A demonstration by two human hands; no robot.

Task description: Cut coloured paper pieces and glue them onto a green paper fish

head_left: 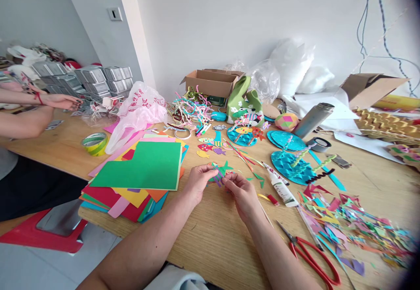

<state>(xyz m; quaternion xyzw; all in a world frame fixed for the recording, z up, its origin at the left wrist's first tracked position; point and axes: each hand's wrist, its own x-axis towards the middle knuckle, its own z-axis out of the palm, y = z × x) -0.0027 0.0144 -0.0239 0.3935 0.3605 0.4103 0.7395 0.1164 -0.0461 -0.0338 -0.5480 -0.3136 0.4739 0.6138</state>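
Observation:
My left hand (199, 180) pinches a green paper fish (225, 167) with a bit of orange at its head. Thin purple paper strips (217, 179) lie across it, and the fingertips of my right hand (241, 190) are closed on their ends. My fingers hide part of the fish. Just beyond lie several small cut-out paper fish (205, 154) and thin coloured strips (239, 153). Right of my hands are a white glue bottle (282, 190) and a small red piece (273, 200). Red-handled scissors (311, 255) rest by my right forearm.
Coloured paper sheets (154, 163) are stacked at left, beside green-yellow tape (95, 144). Paper scraps (354, 224) cover the right side. Blue discs (290, 167), pipe cleaners (190, 110) and a metal flask (314, 120) stand behind. Another person's hands (62, 102) are at far left.

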